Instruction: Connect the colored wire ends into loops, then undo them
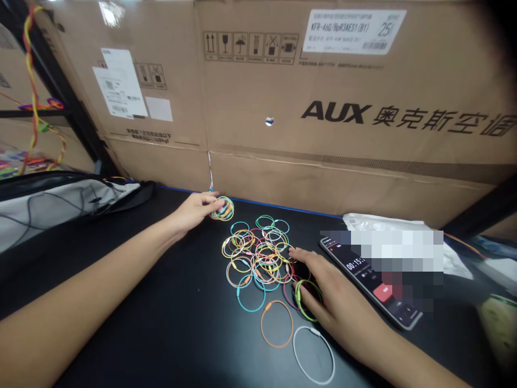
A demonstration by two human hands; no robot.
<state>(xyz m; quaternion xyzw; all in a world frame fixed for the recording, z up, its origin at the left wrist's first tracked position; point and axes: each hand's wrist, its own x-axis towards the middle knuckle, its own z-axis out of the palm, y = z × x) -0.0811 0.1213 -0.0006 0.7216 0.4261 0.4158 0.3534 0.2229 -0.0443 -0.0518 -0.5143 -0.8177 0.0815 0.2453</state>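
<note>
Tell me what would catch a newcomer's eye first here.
Probably the heap of thin, coloured rings in the middle of the black tabletop, with the left hand pinching a small bunch of rings at its far left and the right hand along its right side. Next, the huge cardboard carton marked AUX fills the background, and a lit phone lies right of the heap.

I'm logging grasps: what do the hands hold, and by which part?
Left hand: bundled coloured wire loops, by their upper-left rims. Right hand: at green loops; whether held is unclear.
</note>
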